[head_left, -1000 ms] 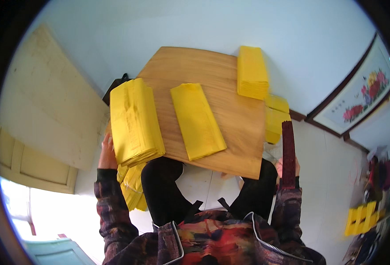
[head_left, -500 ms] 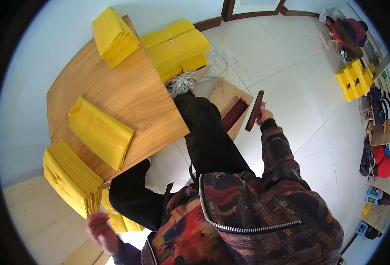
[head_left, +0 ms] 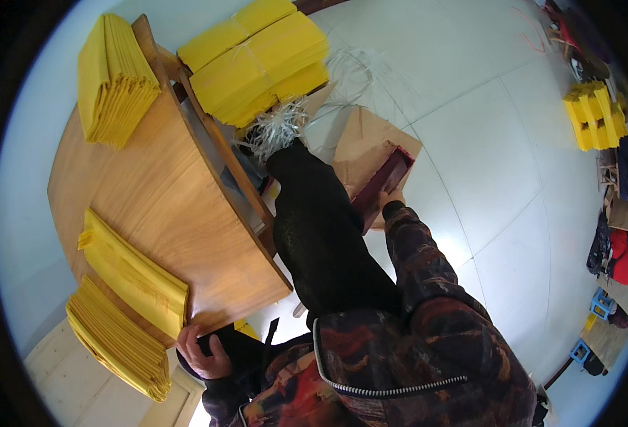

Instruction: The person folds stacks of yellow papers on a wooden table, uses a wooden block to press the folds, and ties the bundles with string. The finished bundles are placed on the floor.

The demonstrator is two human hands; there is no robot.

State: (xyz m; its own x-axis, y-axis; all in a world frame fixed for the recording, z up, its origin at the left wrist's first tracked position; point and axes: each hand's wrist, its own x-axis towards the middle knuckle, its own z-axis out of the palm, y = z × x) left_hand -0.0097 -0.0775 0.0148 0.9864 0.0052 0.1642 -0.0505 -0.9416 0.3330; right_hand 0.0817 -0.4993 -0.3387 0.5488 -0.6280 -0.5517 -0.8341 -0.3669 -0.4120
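My right hand (head_left: 392, 197) reaches down at a long, narrow dark red tray (head_left: 368, 213), its fingers closed round a dark red block with a handle; much of the block is hidden by the hand and tray. The tray lies on brown cardboard (head_left: 357, 139) beside my right leg. At the near edge of the wooden table, my left hand (head_left: 206, 356) is open, thumb and fingers apart, next to the corner of a flat yellow paper bundle (head_left: 136, 274) with faint reddish marks. A thicker folded yellow paper stack (head_left: 118, 338) lies left of that bundle.
Another yellow stack (head_left: 114, 82) stands at the far end of the wooden table (head_left: 164, 192). Tied yellow bundles (head_left: 260, 60) and a tangle of clear plastic strips (head_left: 278, 128) are beyond my leg. More yellow bundles (head_left: 595, 117) and blue stools (head_left: 602, 304) are far right.
My right hand has lowered the dark red block from above the floor to the tray. My left hand has moved right and up to the corner of the marked yellow bundle. The view has shifted.
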